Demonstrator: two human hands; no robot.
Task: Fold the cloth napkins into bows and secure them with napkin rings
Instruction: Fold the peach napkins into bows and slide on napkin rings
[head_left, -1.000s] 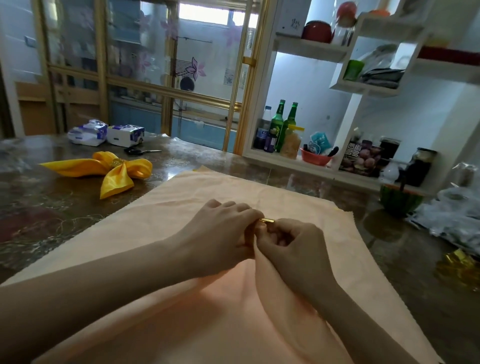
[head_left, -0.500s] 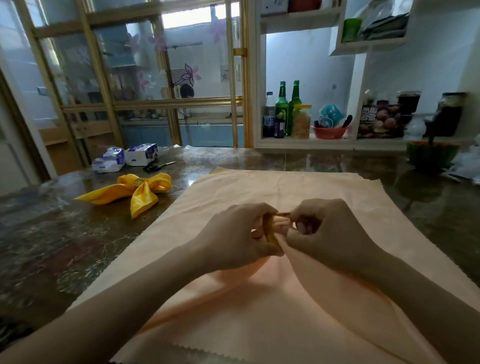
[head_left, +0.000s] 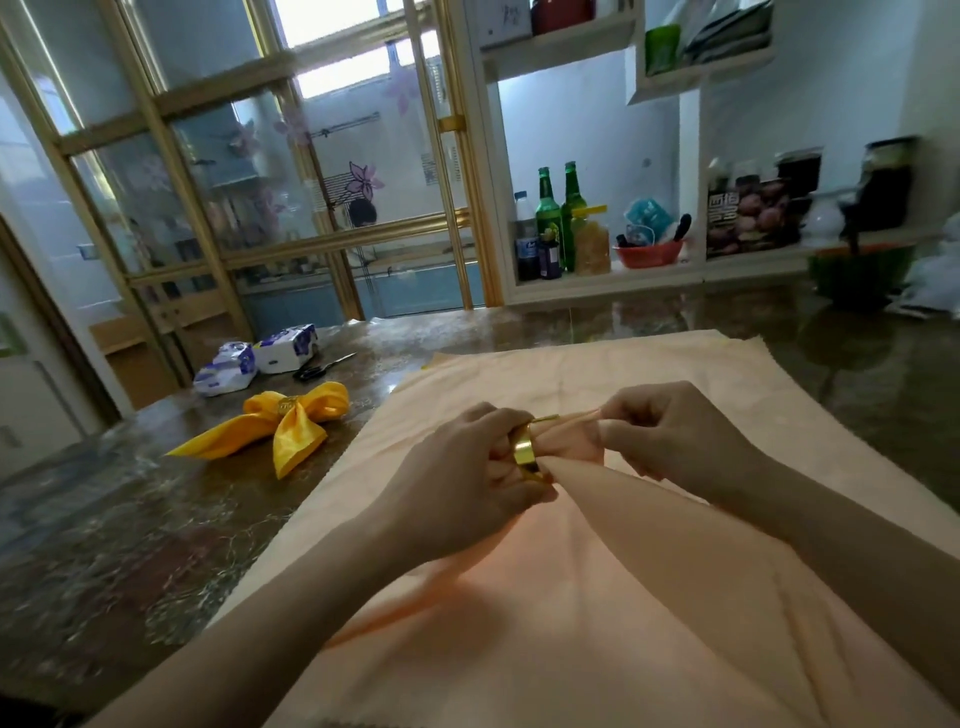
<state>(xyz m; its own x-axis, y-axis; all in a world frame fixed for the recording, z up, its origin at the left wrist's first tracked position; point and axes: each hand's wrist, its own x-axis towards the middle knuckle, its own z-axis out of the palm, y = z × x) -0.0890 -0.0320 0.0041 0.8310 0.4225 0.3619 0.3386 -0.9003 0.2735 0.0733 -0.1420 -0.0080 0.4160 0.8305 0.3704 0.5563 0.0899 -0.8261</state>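
A peach cloth napkin (head_left: 597, 613) lies spread over the dark marble table (head_left: 130, 545). Its middle is gathered up and threaded through a gold napkin ring (head_left: 525, 450). My left hand (head_left: 467, 483) grips the ring with curled fingers. Just to the right, my right hand (head_left: 670, 434) pinches the bunched peach cloth that comes out of the ring. A yellow napkin bow (head_left: 280, 423) with its own gold ring lies on the table to the left, apart from both hands.
Two wrapped tissue packs (head_left: 257, 356) and black scissors (head_left: 322, 366) lie behind the yellow bow. A white shelf unit (head_left: 613, 280) with green bottles (head_left: 558, 218) and a red bowl (head_left: 648, 253) stands at the back. A dark green bowl (head_left: 857, 273) sits far right.
The gold ring has slid further onto the gathered cloth and shows more plainly. My right hand has moved rightward, drawing cloth out through the ring. The view has tilted upward.
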